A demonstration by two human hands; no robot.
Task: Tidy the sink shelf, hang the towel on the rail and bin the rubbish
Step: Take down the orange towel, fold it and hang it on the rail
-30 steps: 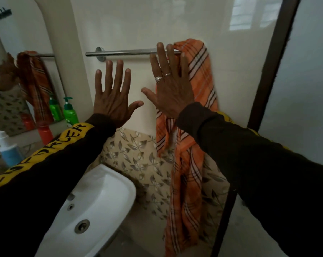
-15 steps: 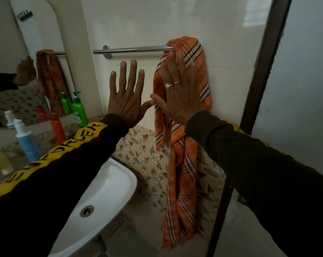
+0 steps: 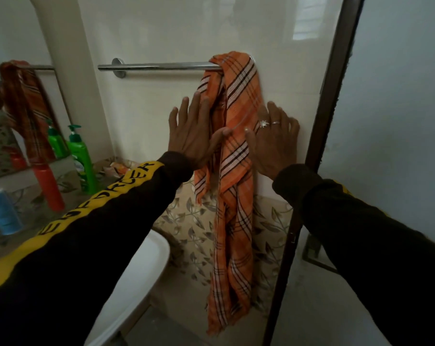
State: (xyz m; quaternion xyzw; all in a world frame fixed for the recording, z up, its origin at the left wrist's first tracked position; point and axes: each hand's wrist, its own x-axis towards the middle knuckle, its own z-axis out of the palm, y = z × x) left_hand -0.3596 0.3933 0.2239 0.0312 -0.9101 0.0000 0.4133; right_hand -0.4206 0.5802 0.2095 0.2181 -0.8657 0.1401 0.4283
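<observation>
Cream wall centre frame: towel point(image 3: 236, 156) hangs lengthwise from the rail point(image 3: 161, 66), between flat, spread left hand point(image 3: 190, 136) and right hand point(image 3: 273, 141), neither gripping.

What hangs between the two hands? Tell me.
In the head view, the orange plaid towel, draped over the rail, hangs between the left hand and the right hand; both hands lie open, thumbs at its folds.

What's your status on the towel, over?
Left hand and right hand open, flanking towel. Towel draped over rail, bunched at right end. Nothing blocking.
</observation>
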